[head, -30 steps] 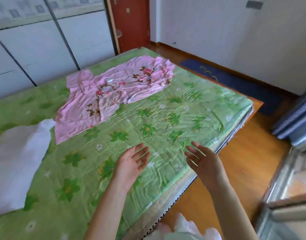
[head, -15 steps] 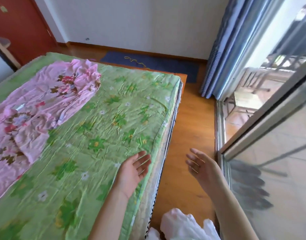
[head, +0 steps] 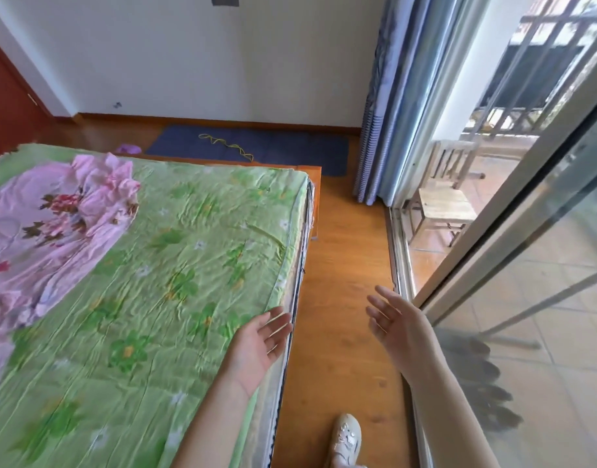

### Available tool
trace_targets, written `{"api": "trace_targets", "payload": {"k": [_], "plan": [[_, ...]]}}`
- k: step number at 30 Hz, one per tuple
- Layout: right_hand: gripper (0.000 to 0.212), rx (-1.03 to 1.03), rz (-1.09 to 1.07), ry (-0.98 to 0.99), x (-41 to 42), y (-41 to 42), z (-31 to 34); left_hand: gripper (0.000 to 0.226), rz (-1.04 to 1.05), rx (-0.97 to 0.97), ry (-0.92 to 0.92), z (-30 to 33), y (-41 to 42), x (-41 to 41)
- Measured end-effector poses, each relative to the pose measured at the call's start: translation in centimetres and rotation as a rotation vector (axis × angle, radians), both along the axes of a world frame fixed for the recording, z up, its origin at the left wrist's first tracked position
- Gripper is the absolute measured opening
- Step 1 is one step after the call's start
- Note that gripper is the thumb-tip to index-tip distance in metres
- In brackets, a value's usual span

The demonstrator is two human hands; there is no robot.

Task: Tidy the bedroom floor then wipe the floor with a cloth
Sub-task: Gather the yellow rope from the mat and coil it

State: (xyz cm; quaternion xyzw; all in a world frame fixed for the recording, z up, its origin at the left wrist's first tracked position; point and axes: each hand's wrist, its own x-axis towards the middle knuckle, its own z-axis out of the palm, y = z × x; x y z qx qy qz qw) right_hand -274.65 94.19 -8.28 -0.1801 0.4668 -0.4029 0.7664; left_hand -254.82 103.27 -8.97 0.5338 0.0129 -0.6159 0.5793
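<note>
A pink floral cloth [head: 50, 231] is lying crumpled along the left edge of the bed, spreading over the green flowered bedcover [head: 175, 265] toward its far left corner. Beyond the far edge of the bed, a small purple item [head: 129, 149] is sitting on the wooden floor [head: 344, 298], too small to identify. Just to its right, a dark blue mat [head: 290, 150] is lying flat on the floor against the far wall, and a yellow-green cord [head: 228, 146] is resting in loops on the mat's left half. The left hand [head: 260, 346] is hovering palm up over the right edge of the bed, fingers straight and slightly spread, holding nothing; whether it is touching the bedcover cannot be told. The strip of floor between the bed's right edge and the sliding door track is lying bare, and a foot in a pale shoe [head: 346, 437] is standing on it at the near edge of view. The right hand [head: 395, 319] is hanging over this strip near the door track, fingers relaxed and parted, gripping nothing. A striped blue curtain [head: 385, 113] is hanging at the far right corner of the room beside the glass sliding door [head: 527, 251]. Through the glass, a wooden chair [head: 442, 197] is standing on the tiled balcony.
</note>
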Motion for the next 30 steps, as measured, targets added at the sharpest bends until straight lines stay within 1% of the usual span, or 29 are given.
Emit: {"api": "trace_targets", "payload": {"k": [3,7,10,13,17,21,25,30], "plan": [[0.019,-0.027,-0.008,-0.002,-0.7,-4.8,0.6,0.024,-0.004,-0.028,-0.013,0.5,-5.4,-0.5],[0.020,-0.041,-0.044,0.009,-3.1,-10.2,1.0,0.023,-0.013,-0.063,0.035,0.8,-12.3,-2.0],[0.020,-0.034,-0.082,-0.002,-4.6,-13.5,0.9,0.022,-0.044,-0.065,0.055,1.0,-15.8,-3.1],[0.020,-0.002,-0.075,-0.001,-4.6,-16.3,0.3,0.022,-0.051,-0.052,0.055,0.8,-18.5,-2.9],[0.020,0.037,-0.046,0.018,-2.6,-20.8,-1.0,0.021,-0.033,-0.012,0.045,-0.1,-23.1,-1.1],[0.019,0.041,-0.007,0.065,0.6,-26.8,-1.7,0.020,-0.039,-0.012,0.037,-0.5,-29.8,1.6],[0.017,-0.032,0.005,0.096,3.5,-34.6,0.2,0.020,-0.053,-0.102,0.039,1.1,-38.2,4.4],[0.016,-0.141,-0.054,0.079,6.4,-43.4,2.5,0.020,-0.046,-0.173,0.047,2.8,-46.9,7.5]]}}
